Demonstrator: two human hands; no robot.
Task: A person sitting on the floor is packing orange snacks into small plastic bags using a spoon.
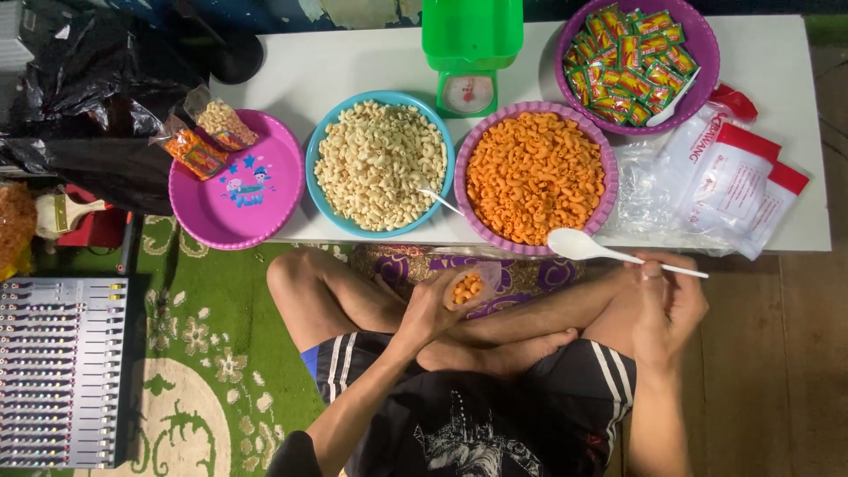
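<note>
Left hand point(430, 311): closed around small clear bag point(468, 284), mouth upward, a little orange macaroni already inside. Right hand point(664, 300): pinched on thin handle of white plastic spoon point(579, 244), bowl of spoon empty and turned toward the table. Both hands above crossed bare legs, apart from each other.

All places below given from orange macaroni bowl point(534, 173), purple-rimmed, on white table point(777, 62). Small clear bag just in front of this bowl, below table edge. Spoon at front-right rim, hanging over table edge. Directly left: blue bowl point(380, 163) of pale macaroni, touching or almost touching, with second spoon handle point(439, 200) lying in it. Further left: pink plate point(238, 185) with two filled packets point(208, 137). Behind, between both bowls: green kitchen scale point(470, 49). Behind and right: purple bowl point(698, 44) full of small seasoning sachets point(627, 62). Right: pile of empty red-and-white pouches point(729, 181). Far left, on green carpet: audio mixer point(62, 371).

Possible trouble, as judgement only: bag mouth narrow and held by one hand alone, so full spoon tilted too early could drop pieces on legs or carpet. Soft plastic could also fold shut under fingers and block pouring. Long thin handle held at far end gives weak control; a shake could scatter macaroni over table edge.
</note>
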